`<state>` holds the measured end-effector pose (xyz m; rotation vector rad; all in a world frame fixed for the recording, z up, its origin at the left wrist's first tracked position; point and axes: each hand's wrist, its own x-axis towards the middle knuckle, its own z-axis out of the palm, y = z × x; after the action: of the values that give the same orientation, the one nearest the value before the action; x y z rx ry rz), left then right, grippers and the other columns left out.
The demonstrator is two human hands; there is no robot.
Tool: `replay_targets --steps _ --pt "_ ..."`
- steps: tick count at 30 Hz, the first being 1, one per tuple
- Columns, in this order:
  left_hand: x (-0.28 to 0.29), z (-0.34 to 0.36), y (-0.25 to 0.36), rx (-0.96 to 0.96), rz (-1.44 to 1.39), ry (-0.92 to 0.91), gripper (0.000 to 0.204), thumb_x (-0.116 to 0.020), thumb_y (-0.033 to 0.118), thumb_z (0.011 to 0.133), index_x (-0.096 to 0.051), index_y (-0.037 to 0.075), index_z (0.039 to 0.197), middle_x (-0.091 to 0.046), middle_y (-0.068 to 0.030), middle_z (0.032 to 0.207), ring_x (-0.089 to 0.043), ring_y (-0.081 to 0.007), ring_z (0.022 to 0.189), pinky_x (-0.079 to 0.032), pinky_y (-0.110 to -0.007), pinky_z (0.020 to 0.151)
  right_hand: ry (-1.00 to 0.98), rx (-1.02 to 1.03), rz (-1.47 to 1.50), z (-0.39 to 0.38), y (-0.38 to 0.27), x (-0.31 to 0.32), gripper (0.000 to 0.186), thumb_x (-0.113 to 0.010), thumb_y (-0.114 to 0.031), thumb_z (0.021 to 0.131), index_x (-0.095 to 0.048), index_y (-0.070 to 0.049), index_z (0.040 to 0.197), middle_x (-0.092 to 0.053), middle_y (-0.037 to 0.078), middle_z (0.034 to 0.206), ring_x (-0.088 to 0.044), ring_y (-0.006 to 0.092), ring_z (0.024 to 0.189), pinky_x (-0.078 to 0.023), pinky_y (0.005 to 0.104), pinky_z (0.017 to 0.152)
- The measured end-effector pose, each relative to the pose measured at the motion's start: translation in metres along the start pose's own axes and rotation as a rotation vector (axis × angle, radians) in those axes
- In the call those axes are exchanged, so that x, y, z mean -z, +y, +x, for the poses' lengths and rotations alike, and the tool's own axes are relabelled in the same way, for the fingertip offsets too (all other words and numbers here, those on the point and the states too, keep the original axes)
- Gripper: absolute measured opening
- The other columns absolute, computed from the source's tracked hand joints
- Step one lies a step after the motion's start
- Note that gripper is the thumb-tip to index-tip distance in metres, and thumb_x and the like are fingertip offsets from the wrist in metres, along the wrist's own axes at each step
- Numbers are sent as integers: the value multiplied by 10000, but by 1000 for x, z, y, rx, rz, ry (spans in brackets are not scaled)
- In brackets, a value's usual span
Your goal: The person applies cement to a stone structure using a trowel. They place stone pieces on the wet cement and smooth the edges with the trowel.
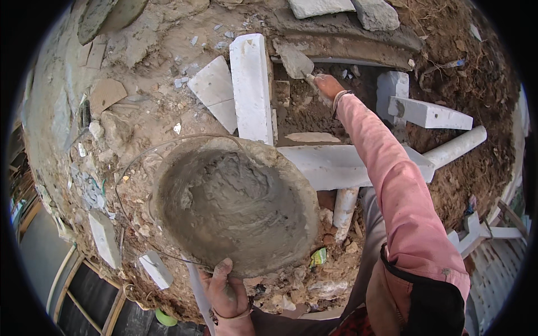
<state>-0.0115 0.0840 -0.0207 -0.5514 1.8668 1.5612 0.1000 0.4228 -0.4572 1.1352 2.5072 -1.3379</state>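
My right hand (328, 87) grips a mortar-coated trowel (294, 59), its blade over the upper left edge of a rectangular pit (308, 112) framed by white blocks and a grey mortar ledge (358, 45). My left hand (227, 288) is closed on the near rim of a round mortar pan (300, 207) with a wire handle, holding wet grey mortar (224, 196). Beyond the pan stands a long upright white block (251, 84); another white block (319, 165) lies across the pit's near side, beside the pan.
A white block (431, 113) juts out at the pit's right, above a white pipe (459, 143). Broken slabs (213, 95), rubble and small blocks (103, 238) lie on the left. Loose soil (459, 39) lines the right; bamboo poles (78, 283) show at lower left.
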Motion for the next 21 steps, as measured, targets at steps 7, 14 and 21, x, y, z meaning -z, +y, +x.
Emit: replay_targets --steps 7,14,21 --pt "-7 -7 6 -5 4 30 561 -522 -50 803 -419 38 1347 -552 -108 1216 -544 -236 1101 -444 -391 954 109 -438 5 -80 58 64 474 -420 -415 945 -598 -42 1178 -656 195 859 -659 279 790 -502 391 657" --pt "-15 2 0 -88 57 -27 568 -560 -35 821 -412 59 1361 -562 -59 1198 -554 -164 1074 -445 -303 918 60 -112 557 -256 -147 218 465 -606 -189 843 -530 22 1251 -587 75 953 -536 120 747 -461 240 656" --pt "-19 9 -3 -326 51 -76 524 -543 -66 853 -387 -24 1352 -542 -108 1226 -533 -155 1076 -422 -287 947 -412 326 -261 -258 -307 247 622 -587 -30 776 -382 35 1359 -555 222 1020 -594 423 823 -503 464 710"
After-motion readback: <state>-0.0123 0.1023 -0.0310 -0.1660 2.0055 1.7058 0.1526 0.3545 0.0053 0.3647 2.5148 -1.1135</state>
